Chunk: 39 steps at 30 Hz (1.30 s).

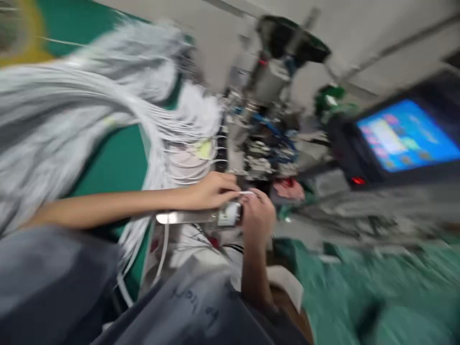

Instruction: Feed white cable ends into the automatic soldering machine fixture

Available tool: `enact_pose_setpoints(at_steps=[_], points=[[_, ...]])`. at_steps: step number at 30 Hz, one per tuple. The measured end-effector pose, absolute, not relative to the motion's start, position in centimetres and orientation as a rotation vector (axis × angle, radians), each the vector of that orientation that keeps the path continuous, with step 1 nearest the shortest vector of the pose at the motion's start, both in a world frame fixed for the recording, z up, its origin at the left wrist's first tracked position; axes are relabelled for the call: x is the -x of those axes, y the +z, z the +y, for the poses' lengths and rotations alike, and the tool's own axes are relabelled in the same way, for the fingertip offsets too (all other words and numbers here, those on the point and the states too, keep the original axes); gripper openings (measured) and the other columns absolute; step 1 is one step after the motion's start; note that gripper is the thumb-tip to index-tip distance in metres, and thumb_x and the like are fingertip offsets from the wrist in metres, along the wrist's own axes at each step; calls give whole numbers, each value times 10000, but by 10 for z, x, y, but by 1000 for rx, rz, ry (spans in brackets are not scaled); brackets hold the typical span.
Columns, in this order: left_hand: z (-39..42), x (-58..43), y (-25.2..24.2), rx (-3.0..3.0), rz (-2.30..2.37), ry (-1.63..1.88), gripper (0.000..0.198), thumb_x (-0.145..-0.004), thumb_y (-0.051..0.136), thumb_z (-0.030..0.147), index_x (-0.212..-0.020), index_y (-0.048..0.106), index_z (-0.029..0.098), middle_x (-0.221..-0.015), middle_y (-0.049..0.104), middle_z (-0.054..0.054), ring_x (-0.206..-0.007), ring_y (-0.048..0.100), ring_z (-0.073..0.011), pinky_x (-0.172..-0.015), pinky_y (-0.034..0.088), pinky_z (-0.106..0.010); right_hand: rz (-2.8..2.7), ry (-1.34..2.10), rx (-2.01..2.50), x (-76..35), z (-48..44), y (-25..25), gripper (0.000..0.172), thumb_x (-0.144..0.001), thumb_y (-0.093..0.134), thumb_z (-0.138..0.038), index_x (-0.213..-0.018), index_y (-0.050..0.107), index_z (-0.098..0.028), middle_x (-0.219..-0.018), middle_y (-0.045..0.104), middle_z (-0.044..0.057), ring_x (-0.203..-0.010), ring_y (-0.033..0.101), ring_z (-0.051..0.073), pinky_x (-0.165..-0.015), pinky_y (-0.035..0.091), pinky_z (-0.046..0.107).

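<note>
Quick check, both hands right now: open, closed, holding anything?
Left hand: closed, pinching a white wire.
Right hand: curled beside the wire; grip too blurred to tell.

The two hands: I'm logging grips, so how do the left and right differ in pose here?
The left hand reaches in level from the picture's left; the right hand rises from below. The left hand touches a thin white wire; the right hand is curled, back to the camera, beside a small white part. Both meet before the machine; blur hides the grips.
</note>
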<state>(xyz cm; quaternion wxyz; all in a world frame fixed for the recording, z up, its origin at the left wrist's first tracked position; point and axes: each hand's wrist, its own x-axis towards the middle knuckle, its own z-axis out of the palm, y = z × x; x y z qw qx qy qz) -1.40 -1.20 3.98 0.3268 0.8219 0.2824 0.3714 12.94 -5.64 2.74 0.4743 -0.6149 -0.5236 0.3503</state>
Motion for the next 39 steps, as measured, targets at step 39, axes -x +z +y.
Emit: enact_pose_setpoints(at_steps=[39], points=[[-12, 14, 26, -2946, 777, 874, 238, -856, 399, 82, -756, 613, 111, -677, 541, -47, -608, 462, -134, -496, 315, -244, -1725, 780, 1353, -161, -47, 35, 318, -808, 526, -207, -495, 488, -161, -507, 332, -42, -493, 302, 81, -502, 252, 255]])
